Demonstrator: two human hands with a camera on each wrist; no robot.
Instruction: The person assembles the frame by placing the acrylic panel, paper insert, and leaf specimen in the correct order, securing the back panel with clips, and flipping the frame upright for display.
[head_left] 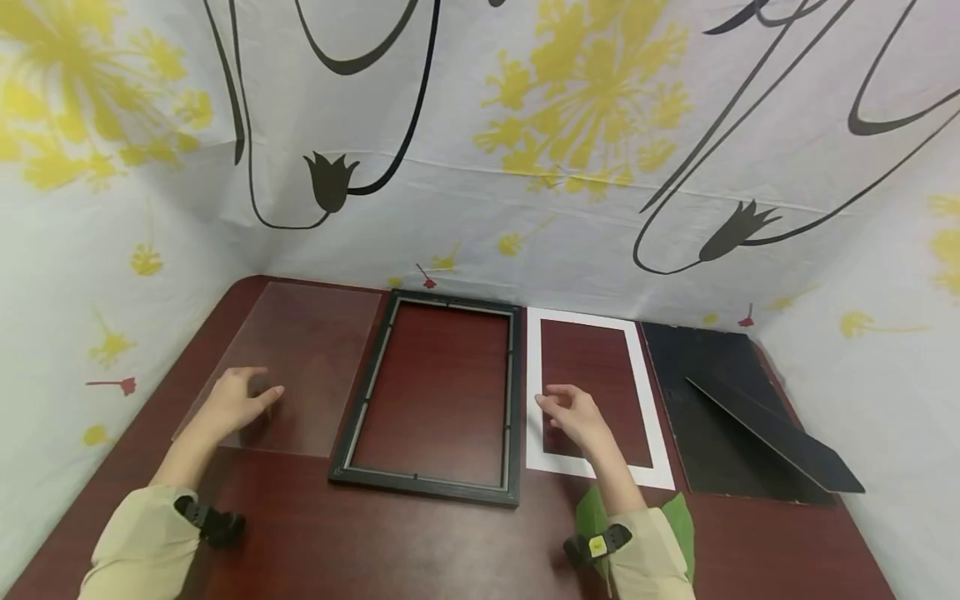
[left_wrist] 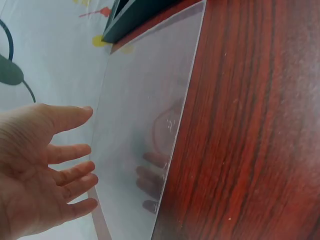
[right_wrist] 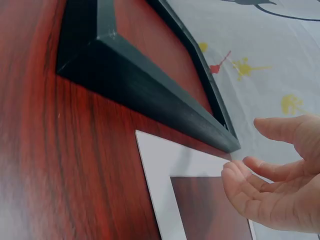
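Note:
My left hand (head_left: 236,402) hovers over a clear sheet (head_left: 322,350) lying flat at the left of the table. Its fingers are loosely spread with nothing between them, and the left wrist view shows their reflection in the clear sheet (left_wrist: 145,90). My right hand (head_left: 573,412) hangs above the left side of a white mat (head_left: 656,417) with a rectangular opening. The right wrist view has the fingers of this hand (right_wrist: 280,185) gently bent and holding nothing. Between the two hands lies a black picture frame (head_left: 514,400), with the table showing through it.
To the far right lies a black backing board (head_left: 705,417) with its easel leg (head_left: 772,433) folded out and sticking up. Green leaf shapes (head_left: 678,529) show beside the right sleeve. A patterned cloth (head_left: 450,208) rises behind the dark red table (head_left: 390,542) and along both sides.

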